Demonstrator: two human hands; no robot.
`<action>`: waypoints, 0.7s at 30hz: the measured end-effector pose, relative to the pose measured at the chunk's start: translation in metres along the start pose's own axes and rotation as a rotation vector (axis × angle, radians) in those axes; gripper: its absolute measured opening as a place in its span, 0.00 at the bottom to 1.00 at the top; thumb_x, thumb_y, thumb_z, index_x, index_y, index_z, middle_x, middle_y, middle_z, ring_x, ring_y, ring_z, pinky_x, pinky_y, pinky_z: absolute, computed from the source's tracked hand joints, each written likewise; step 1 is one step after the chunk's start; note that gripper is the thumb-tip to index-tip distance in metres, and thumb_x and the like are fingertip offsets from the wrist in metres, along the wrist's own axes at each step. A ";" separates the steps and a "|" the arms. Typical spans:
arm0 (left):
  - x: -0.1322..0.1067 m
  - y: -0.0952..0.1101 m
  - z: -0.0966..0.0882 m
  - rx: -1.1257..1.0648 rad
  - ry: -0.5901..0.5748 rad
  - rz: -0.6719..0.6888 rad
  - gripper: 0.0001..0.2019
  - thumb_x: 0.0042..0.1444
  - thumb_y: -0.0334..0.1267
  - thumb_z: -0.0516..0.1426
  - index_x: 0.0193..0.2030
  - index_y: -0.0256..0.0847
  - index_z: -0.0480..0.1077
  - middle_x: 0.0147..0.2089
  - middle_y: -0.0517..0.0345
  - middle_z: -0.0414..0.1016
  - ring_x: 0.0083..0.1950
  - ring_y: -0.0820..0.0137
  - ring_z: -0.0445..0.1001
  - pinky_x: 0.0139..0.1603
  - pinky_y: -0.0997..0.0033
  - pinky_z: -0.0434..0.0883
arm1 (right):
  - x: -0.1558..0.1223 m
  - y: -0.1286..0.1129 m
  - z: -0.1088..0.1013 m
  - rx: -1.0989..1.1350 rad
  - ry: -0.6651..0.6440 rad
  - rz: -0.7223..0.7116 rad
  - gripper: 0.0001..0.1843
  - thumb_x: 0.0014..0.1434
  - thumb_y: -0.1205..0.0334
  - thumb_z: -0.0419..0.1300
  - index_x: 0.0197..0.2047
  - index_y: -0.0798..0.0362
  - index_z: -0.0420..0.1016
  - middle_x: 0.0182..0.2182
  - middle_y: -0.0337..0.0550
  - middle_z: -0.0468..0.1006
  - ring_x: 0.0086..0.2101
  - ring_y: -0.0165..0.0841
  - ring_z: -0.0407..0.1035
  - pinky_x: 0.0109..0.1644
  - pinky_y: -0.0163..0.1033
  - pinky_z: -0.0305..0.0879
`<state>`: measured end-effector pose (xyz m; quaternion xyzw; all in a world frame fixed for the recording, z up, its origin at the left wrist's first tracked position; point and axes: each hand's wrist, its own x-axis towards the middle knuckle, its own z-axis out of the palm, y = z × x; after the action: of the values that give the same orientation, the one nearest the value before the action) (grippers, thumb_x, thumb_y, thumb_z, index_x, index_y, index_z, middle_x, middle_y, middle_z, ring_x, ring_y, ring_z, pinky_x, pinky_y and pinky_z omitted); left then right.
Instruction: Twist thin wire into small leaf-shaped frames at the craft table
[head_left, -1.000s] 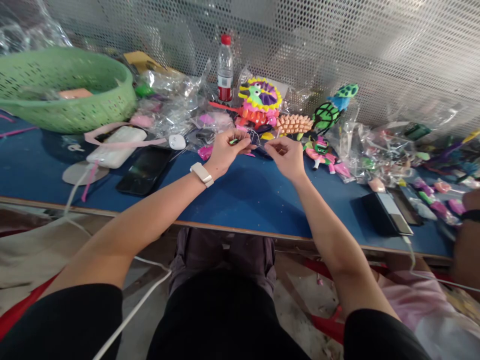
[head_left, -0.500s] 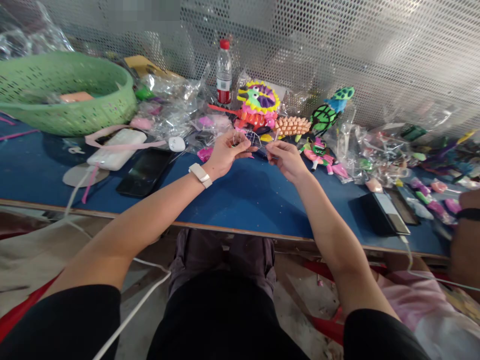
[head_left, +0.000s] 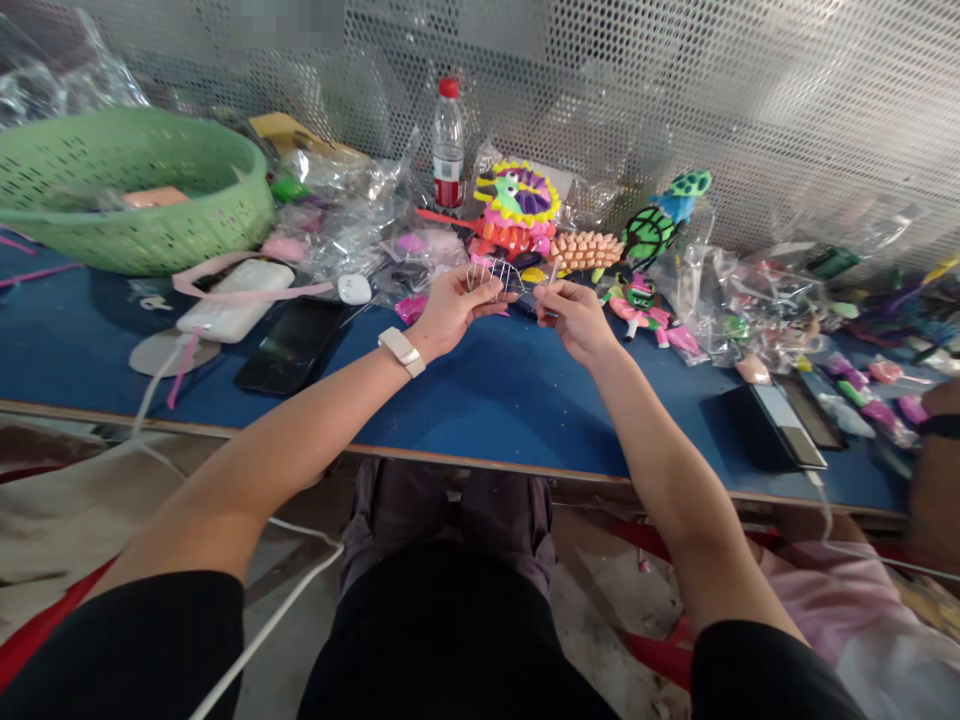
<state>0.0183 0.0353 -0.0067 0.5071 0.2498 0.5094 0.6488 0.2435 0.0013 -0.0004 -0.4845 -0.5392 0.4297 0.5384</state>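
My left hand (head_left: 454, 310) is closed on a small frame of thin silvery wire (head_left: 504, 268), whose curved ribs stand up past the thumb. Just to its right, my right hand (head_left: 568, 312) pinches a thin pale piece (head_left: 553, 272), too small to name. Directly behind the hands stand bright clay figures: a red-orange one with a yellow-fringed, purple-and-green head (head_left: 521, 195), a tan knobbly one (head_left: 586, 250), and a green turtle-like one (head_left: 651, 236). A small pink-and-green figure (head_left: 637, 300) lies beside my right hand.
A green plastic basket (head_left: 142, 245) stands at the left. Nearer lie a white power bank (head_left: 238, 300), a dark phone (head_left: 289, 350) and a white case (head_left: 354, 289). A bottle (head_left: 448, 150) stands at the back. Clear bags (head_left: 757, 300) and a black box (head_left: 772, 428) are right, near another person's arm (head_left: 936, 460).
Both hands stay almost in place, still holding the wire frame and the thin piece. The view has shifted very slightly.
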 end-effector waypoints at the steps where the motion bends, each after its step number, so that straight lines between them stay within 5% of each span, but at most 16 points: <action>1: 0.000 0.000 0.000 0.002 0.006 -0.009 0.23 0.53 0.46 0.83 0.39 0.42 0.75 0.38 0.60 0.84 0.54 0.54 0.94 0.57 0.58 0.91 | 0.000 0.001 0.000 -0.009 -0.006 -0.008 0.31 0.54 0.32 0.84 0.29 0.45 0.75 0.25 0.35 0.74 0.27 0.31 0.69 0.32 0.39 0.71; 15: 0.001 0.000 -0.001 0.035 0.035 0.013 0.22 0.56 0.44 0.82 0.38 0.43 0.74 0.39 0.58 0.85 0.55 0.53 0.94 0.59 0.57 0.90 | 0.002 0.001 -0.006 0.013 0.006 -0.040 0.27 0.59 0.36 0.82 0.31 0.45 0.76 0.26 0.36 0.76 0.29 0.32 0.74 0.33 0.40 0.75; 21: 0.003 -0.002 -0.002 0.050 0.055 0.043 0.21 0.57 0.43 0.82 0.38 0.43 0.73 0.39 0.55 0.84 0.55 0.50 0.93 0.60 0.51 0.90 | 0.004 0.000 -0.005 0.044 0.145 -0.095 0.23 0.61 0.42 0.80 0.30 0.44 0.74 0.26 0.35 0.74 0.28 0.32 0.72 0.31 0.40 0.72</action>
<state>0.0188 0.0388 -0.0088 0.5143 0.2690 0.5305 0.6178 0.2490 0.0045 0.0008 -0.4762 -0.5117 0.3794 0.6062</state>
